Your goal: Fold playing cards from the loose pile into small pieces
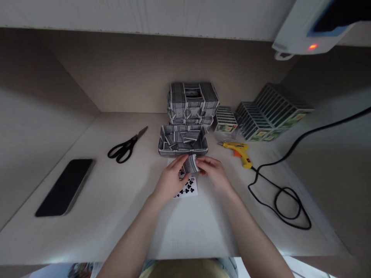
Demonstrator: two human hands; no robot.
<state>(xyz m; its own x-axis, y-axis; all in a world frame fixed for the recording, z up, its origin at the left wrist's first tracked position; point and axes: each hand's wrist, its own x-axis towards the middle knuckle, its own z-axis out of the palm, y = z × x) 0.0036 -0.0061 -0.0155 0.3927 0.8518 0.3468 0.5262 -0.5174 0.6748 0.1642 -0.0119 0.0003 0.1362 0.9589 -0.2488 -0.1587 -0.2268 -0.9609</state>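
Fingers of left hand (pixel 169 181) and right hand (pixel 213 173) pinch folded card (pixel 191 164); tray (pixel 183 151) behind holds seemingly similar folded pieces (pixel 181 139)

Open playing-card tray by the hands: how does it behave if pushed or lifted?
Card tray is probably light; low and wide, it should slide on the desk, not tip. Its folded-card walls likely flex if squeezed.

a folded card (pixel 191 164) (grey patterned back outward) held just above a flat, face-up clubs card (pixel 189 188).
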